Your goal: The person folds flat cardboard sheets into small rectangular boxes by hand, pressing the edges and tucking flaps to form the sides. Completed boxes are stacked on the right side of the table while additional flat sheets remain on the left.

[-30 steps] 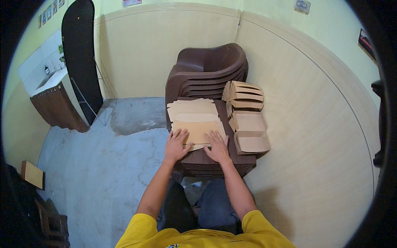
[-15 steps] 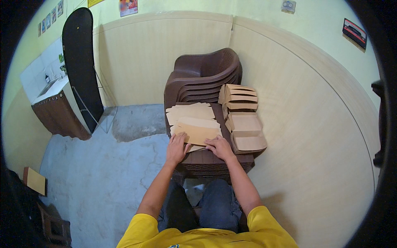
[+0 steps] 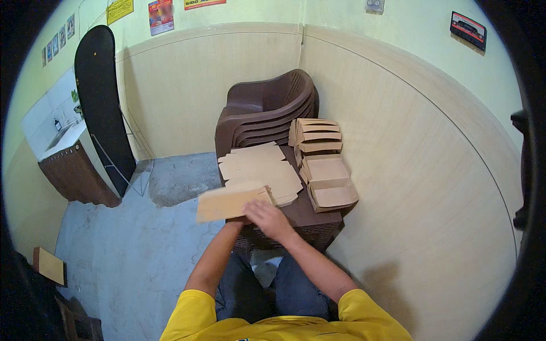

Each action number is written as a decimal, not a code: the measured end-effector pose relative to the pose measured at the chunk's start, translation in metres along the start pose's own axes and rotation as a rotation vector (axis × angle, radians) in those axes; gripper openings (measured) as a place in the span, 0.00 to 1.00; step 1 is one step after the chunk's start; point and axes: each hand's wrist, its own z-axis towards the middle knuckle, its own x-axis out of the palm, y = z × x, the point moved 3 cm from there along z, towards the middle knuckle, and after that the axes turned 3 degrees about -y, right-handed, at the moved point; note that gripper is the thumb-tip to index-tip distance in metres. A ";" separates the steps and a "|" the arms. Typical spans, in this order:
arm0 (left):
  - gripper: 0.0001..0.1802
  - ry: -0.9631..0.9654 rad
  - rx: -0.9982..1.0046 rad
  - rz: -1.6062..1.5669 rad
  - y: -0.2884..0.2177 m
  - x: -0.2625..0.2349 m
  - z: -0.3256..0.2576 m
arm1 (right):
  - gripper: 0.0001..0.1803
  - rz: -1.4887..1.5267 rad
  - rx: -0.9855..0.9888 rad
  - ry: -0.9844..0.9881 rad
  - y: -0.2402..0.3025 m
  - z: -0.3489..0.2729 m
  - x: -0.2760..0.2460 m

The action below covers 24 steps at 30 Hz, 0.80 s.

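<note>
A folded brown cardboard box blank [image 3: 226, 203] is raised at a tilt over the near left edge of the brown table [image 3: 313, 219]. My left hand [image 3: 236, 222] is beneath it, its fingers hidden by the board, and it bears the blank from below. Bent over the right end of the same blank are the fingers of my right hand [image 3: 268, 217], slightly blurred. Just beyond my hands, a stack of flat cardboard blanks [image 3: 259, 167] with notched edges lies on the table.
Along the table's right side stand an open cardboard box [image 3: 329, 181] and several nested boxes [image 3: 317, 135]. Stacked brown plastic chairs [image 3: 267, 108] rise behind. A wood panel wall [image 3: 409, 170] closes the right. At far left, a black board [image 3: 99, 102] leans beside a sink counter [image 3: 62, 139].
The blank has lifted off the stack and swung left, past the table's edge. My left hand has gone underneath it, and my right hand has moved left onto its right end.
</note>
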 end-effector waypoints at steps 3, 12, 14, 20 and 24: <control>0.36 0.068 -0.041 -0.066 0.001 0.006 0.001 | 0.24 -0.116 -0.094 0.086 0.024 -0.012 0.006; 0.37 0.244 -0.148 -0.200 -0.004 0.008 0.000 | 0.26 -0.349 0.070 0.111 -0.050 -0.050 0.015; 0.35 -0.059 0.018 -0.071 -0.008 -0.001 0.002 | 0.30 -0.365 0.264 0.237 -0.079 -0.055 0.015; 0.22 -0.174 0.011 -0.193 -0.009 -0.004 -0.009 | 0.31 -0.162 0.476 0.184 -0.107 -0.054 0.024; 0.25 -0.423 0.218 0.122 -0.004 -0.025 -0.018 | 0.28 -0.143 0.460 0.084 -0.105 -0.050 0.027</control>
